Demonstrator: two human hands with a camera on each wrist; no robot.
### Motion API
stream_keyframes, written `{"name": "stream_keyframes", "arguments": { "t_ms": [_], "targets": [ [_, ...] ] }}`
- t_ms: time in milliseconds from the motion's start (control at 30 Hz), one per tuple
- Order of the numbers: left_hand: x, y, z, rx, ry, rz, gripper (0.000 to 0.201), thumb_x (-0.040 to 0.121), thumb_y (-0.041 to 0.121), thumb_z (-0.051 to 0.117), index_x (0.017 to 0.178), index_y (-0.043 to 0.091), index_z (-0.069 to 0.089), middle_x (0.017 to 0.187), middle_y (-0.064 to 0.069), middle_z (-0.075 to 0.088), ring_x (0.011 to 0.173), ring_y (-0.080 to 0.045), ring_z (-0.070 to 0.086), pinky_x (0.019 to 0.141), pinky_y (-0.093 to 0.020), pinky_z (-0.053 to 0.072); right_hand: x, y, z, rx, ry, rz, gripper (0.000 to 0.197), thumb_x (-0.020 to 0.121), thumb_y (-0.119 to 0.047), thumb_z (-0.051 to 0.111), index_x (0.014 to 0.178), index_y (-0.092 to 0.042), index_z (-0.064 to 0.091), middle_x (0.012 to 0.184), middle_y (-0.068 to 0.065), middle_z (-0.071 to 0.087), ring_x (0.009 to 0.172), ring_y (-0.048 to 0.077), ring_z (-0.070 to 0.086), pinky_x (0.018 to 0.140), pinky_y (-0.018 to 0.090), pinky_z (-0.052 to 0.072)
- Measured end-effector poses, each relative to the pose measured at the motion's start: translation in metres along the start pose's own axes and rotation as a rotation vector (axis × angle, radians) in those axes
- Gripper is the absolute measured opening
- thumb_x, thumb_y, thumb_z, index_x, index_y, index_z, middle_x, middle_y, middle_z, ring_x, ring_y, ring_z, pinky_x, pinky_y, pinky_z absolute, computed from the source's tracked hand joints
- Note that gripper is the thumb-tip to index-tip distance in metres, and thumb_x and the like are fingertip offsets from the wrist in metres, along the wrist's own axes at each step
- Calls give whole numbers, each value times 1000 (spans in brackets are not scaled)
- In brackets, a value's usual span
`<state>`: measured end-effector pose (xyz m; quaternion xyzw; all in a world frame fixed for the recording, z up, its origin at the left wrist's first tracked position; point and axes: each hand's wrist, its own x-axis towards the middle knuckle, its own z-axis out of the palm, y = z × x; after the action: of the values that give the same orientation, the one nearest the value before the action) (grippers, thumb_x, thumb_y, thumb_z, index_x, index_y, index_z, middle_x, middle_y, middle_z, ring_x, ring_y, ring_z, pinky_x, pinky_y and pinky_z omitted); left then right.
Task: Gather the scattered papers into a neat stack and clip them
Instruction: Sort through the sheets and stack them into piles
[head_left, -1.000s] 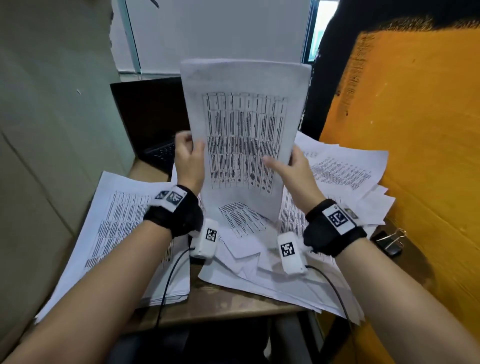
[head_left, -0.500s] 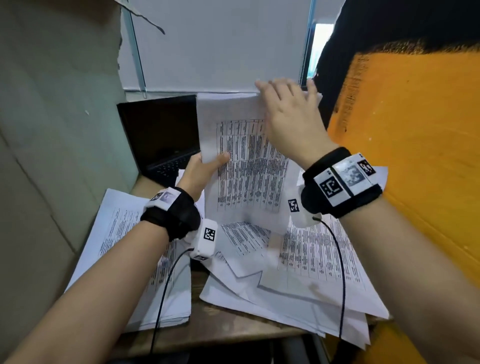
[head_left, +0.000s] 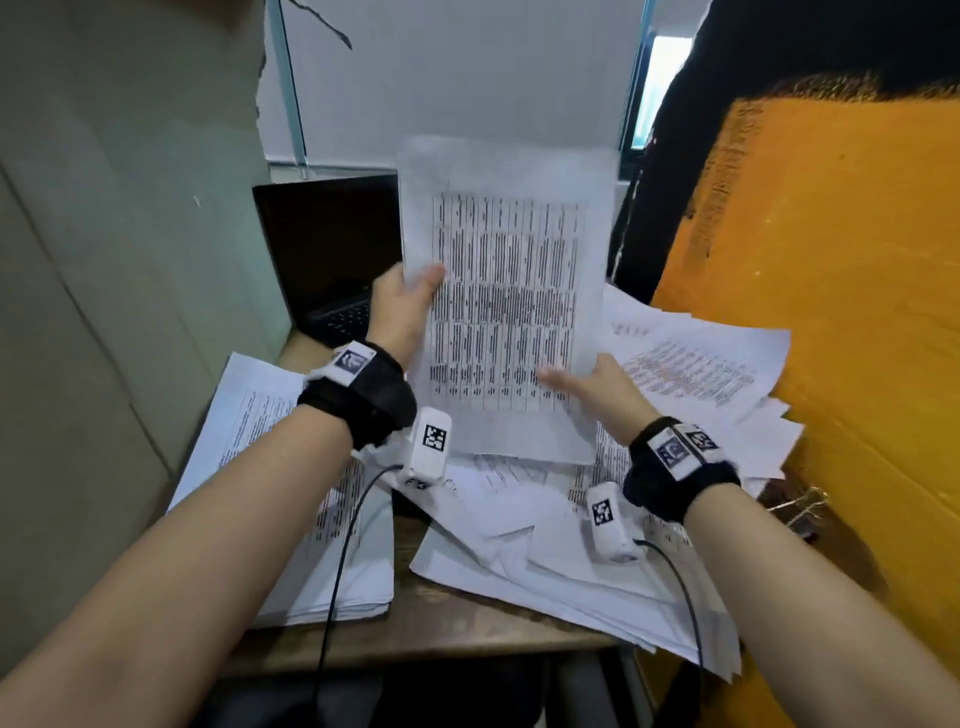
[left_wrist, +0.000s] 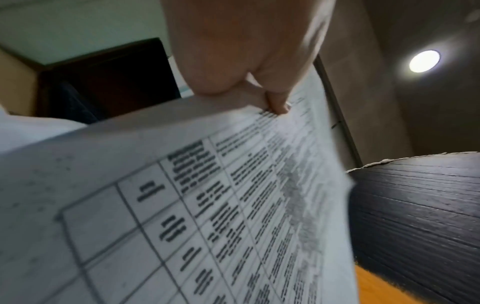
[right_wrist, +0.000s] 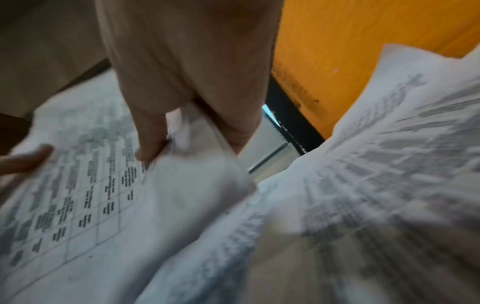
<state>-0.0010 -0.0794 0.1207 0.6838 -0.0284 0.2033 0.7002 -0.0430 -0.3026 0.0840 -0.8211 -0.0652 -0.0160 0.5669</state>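
Observation:
I hold a bundle of printed papers (head_left: 509, 291) upright above the desk. My left hand (head_left: 402, 306) grips its left edge, with the thumb (left_wrist: 278, 107) pressed on the printed face of the top sheet (left_wrist: 207, 205). At the lower right edge my right hand (head_left: 587, 382) pinches the bundle; its thumb (right_wrist: 150, 144) lies on the front of the sheet (right_wrist: 103, 195) and the fingers sit behind. Loose scattered papers (head_left: 519, 540) lie in a messy heap under the bundle. A black binder clip (head_left: 797, 506) rests on the desk at the right, beside my right wrist.
A thicker stack of papers (head_left: 260, 405) lies at the left under my left forearm. An open dark laptop (head_left: 327, 249) stands at the back left. An orange cardboard wall (head_left: 831, 312) closes the right side, a grey panel (head_left: 130, 260) the left. The wooden desk's edge (head_left: 441, 634) is near.
My right hand, which had gone up to the bundle's top edge half a second ago, has come back down to its lower right edge. The left hand keeps its grip.

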Motion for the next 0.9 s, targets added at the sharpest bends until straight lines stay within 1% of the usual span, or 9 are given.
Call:
{"name": "stream_keyframes", "arguments": {
  "t_ms": [100,200,300,367,433,567,633,700,900],
  "targets": [
    [15,14,-12,17,99,49,26,86,12,60,111,11,56,99,-3,67,89,-15,65,81,-25,56,0,-12,23,116,64,-57,21,89,-17,70,80,0,60,72,2,60,62,10,58,61,21,45],
    [30,42,-43,42,183,1,41,84,7,58,122,12,44,91,2,58,76,-7,57,65,-14,49,-1,-17,49,83,-42,45,27,91,-21,67,73,-8,52,63,6,46,54,14,46,55,22,35],
    [42,77,-80,-87,194,-21,22,90,5,48,107,18,45,85,2,60,69,-9,60,61,-19,46,-11,-26,78,97,-202,136,20,94,-21,63,93,-1,62,77,16,55,60,22,51,52,25,42],
    [37,97,-93,-199,119,-57,16,94,7,42,99,20,50,92,2,67,79,-11,70,70,-20,55,-15,-29,100,146,-286,219,25,95,-17,62,103,7,64,83,16,62,56,21,58,49,21,49],
    [30,104,-96,-264,31,-95,15,95,9,43,97,20,53,91,3,73,89,-12,72,82,-23,57,-18,-30,127,169,-335,289,18,95,-13,61,90,5,60,79,13,63,54,17,59,48,19,50],
    [23,81,-88,-256,-99,-269,15,97,14,41,95,21,55,80,6,76,81,-11,73,85,-25,54,-22,-23,166,143,-364,345,14,93,-10,63,88,2,57,93,19,67,73,26,62,77,40,57],
    [20,62,-82,-240,-122,-349,16,97,14,40,96,21,55,78,6,76,76,-11,74,81,-25,54,-27,-23,176,91,-380,342,14,91,-9,64,85,1,57,84,17,66,63,21,60,62,30,58],
    [18,45,-73,-234,-128,-407,17,98,13,39,96,21,54,74,5,75,71,-10,73,76,-24,54,-30,-23,182,-7,-410,316,18,89,-12,67,79,-4,55,70,11,58,46,14,53,41,19,44],
    [12,7,-49,-245,-152,-536,19,99,12,37,92,18,54,68,5,74,81,-15,68,78,-25,50,-33,-22,174,51,-696,343,8,94,-10,60,95,-3,56,65,8,56,37,10,52,38,19,46]
  ]
}}
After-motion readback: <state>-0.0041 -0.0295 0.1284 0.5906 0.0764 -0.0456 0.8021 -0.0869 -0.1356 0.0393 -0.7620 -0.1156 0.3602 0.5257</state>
